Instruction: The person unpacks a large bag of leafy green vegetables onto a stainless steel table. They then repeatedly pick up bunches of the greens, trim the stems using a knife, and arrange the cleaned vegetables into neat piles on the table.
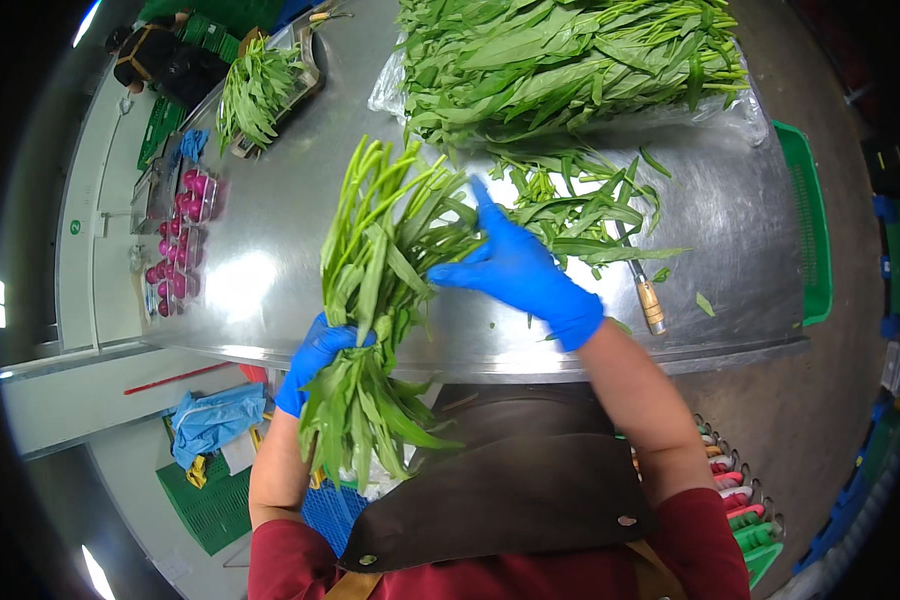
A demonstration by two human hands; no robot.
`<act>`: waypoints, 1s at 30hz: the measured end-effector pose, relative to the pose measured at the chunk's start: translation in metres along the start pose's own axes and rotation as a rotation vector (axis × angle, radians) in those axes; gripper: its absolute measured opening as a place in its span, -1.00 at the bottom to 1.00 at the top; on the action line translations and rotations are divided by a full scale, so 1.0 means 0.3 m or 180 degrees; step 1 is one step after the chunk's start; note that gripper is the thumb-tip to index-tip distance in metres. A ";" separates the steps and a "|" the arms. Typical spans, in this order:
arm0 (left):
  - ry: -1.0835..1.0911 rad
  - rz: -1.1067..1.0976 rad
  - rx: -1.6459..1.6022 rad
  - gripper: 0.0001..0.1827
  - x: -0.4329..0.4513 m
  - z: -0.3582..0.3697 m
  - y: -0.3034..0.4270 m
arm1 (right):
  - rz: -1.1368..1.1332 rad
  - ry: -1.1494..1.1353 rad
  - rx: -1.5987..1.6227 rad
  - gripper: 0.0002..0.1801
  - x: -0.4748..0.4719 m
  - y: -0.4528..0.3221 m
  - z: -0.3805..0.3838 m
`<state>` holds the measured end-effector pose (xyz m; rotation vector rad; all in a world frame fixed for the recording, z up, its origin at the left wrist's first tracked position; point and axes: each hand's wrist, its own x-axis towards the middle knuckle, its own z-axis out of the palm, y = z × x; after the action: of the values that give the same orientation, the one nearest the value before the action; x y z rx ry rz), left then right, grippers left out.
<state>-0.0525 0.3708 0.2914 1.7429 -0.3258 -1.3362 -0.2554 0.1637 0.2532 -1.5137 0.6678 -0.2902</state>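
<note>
My left hand, in a blue glove, grips a bunch of long-leaved greens that looks like water spinach. Cut stems point up and away from me; leaf tips hang down over the apron. To the bunch's right is my right hand, gloved in blue, thumb and fingers spread and nothing held. Whether its fingertips touch the leaves I cannot tell. Loose leaves and stems lie beyond it on the steel table. A wooden-handled knife rests there, its blade partly under leaves. A large heap of greens lies on clear plastic.
Another bunch sits on what seems a scale at the far left. Clear punnets of purple-red produce line the left edge, near a crumpled blue glove. A green crate stands off the right edge. A person bends at upper left.
</note>
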 end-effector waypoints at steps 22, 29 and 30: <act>-0.0909 -0.0699 -0.0429 -0.29 0.016 -0.205 0.057 | 0.0241 0.0218 -0.0549 -0.35 0.113 -0.130 0.357; -0.1168 -0.0648 -0.0118 -0.34 0.038 -0.200 0.089 | 0.0096 0.2098 0.2222 -0.55 0.129 0.201 -0.152; -0.1138 -0.0662 -0.0108 -0.33 0.039 -0.197 0.095 | 0.0009 0.2150 0.1450 -0.46 0.123 0.181 -0.137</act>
<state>0.0120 0.3753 0.3071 1.5371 -0.3235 -1.7988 -0.2619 0.1127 0.1955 -0.9611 1.0470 -0.9107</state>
